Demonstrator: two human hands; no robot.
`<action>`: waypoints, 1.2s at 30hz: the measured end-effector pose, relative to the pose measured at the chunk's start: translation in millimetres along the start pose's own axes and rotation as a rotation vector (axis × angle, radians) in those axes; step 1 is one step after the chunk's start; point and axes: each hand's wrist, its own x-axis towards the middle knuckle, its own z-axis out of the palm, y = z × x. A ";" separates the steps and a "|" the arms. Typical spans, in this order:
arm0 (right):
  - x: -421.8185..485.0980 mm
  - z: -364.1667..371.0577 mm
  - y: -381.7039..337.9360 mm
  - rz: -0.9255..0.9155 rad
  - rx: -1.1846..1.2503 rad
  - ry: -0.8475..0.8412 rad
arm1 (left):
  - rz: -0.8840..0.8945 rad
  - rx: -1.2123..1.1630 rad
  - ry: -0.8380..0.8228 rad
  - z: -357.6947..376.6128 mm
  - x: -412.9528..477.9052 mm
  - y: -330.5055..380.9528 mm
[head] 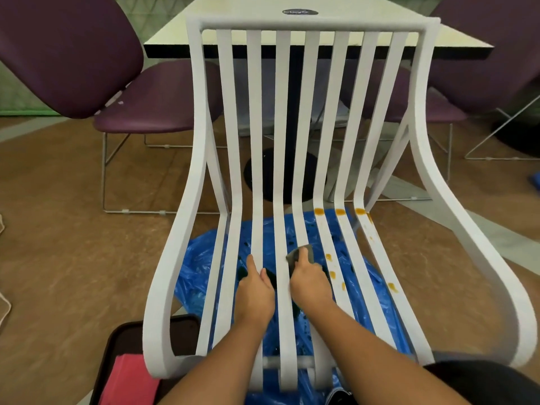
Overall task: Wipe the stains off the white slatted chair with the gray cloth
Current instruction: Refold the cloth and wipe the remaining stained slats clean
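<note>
Your right hand (306, 283) pinches the gray cloth (299, 254) on a middle seat slat of the white slatted chair (318, 23), centre frame. Your left hand (254, 290) rests on the next slat, forefinger straight; other fingers: cannot tell. Risk: the orange stains (330, 257) to the right may smear if the cloth is already loaded.
</note>
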 end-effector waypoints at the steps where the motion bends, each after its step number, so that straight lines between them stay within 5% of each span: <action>1: -9.8 1.2 2.0 0.010 -0.021 0.000 | 0.002 0.001 0.001 -0.4 -0.3 0.3; 14: 24.0 -3.2 -5.4 0.009 -0.003 -0.038 | 0.033 0.266 0.027 3.5 -1.1 -3.2; 36: 181.7 -9.0 -41.0 -0.040 0.037 -0.018 | 0.037 0.197 0.010 13.7 7.9 -13.6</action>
